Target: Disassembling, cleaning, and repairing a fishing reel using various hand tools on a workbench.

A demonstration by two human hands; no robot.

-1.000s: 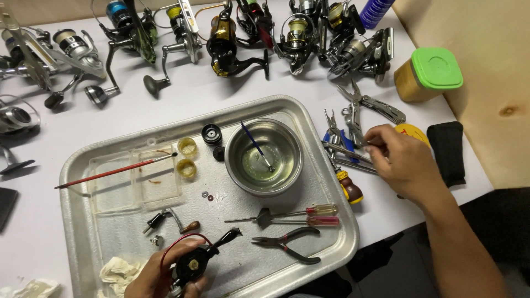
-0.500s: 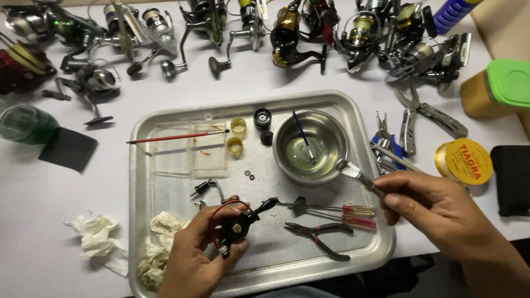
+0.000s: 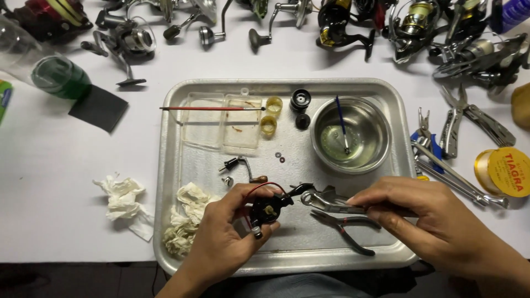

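Two bare hands low over a dented silver metal tray [image 3: 182, 165] on a white table. Left hand [image 3: 223, 234] curled shut round a small black fishing-reel body with a red rim [image 3: 266, 208], held just above the tray's front half. Right hand [image 3: 422, 221] pinched closed on a silver adjustable wrench [image 3: 326, 201], jaws touching the reel's right side. Black-handled pliers [image 3: 345, 229] lying just below the wrench. Round steel bowl of clear liquid [image 3: 350, 135] farther back, crumpled white tissue [image 3: 185, 218] beside the left hand.
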